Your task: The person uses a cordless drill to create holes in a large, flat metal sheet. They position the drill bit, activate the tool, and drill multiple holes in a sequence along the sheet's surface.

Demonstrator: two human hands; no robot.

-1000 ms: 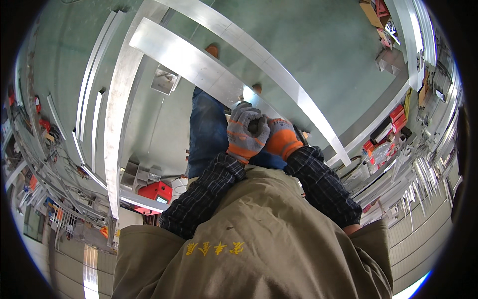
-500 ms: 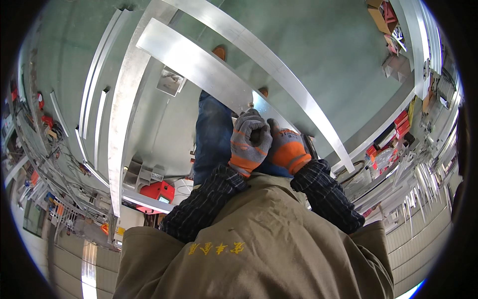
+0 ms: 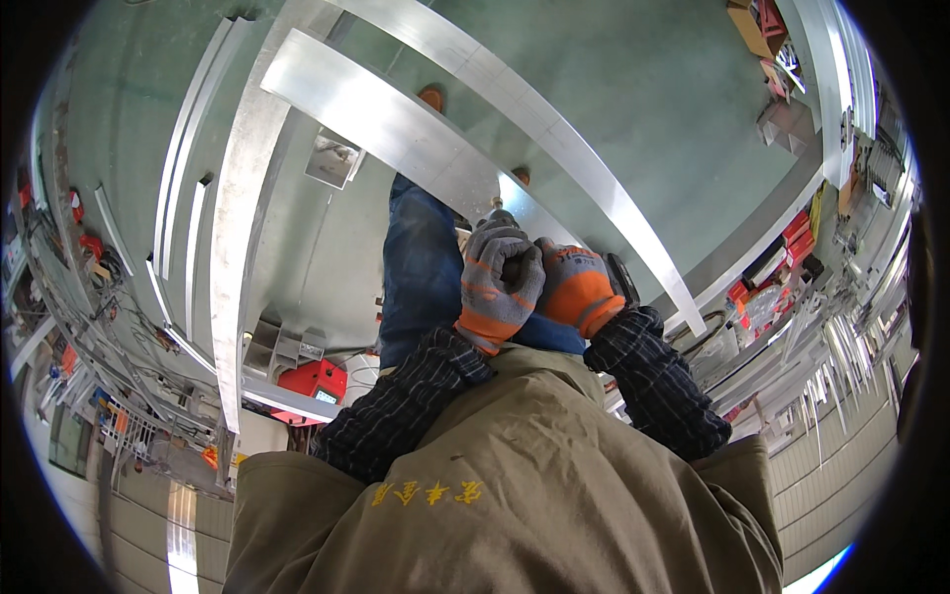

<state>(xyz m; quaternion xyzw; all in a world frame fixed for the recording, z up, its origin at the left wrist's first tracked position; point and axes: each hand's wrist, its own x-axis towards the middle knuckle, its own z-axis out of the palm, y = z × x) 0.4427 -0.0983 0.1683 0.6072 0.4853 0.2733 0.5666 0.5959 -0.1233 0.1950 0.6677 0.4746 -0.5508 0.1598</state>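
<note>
In front of my body, both gloved hands are closed round a cordless drill [image 3: 502, 216], largely hidden by the gloves. Its bit end meets the face of a wide silver metal bar [image 3: 396, 121], where a bright spot of light falls. My left hand [image 3: 502, 282], in a grey and orange glove, is wrapped over the drill's body with the fingers curled. Close beside it, my right hand [image 3: 577, 287] grips the drill, and a dark block [image 3: 622, 280], seemingly its battery end, sticks out past the knuckles. The bar slants from upper left down to my hands.
A second long metal bar [image 3: 534, 109] runs beyond the first. Another wide beam [image 3: 237, 208] crosses at the left, near a small metal box section [image 3: 333, 160]. A red machine [image 3: 315, 384] stands low left. Cardboard box [image 3: 757, 28] at far right; metal lengths line both sides.
My right hand has shifted slightly right and turned, showing more of the dark block beside it. My left hand stays nearly in place on the drill. The view has shifted a little.
</note>
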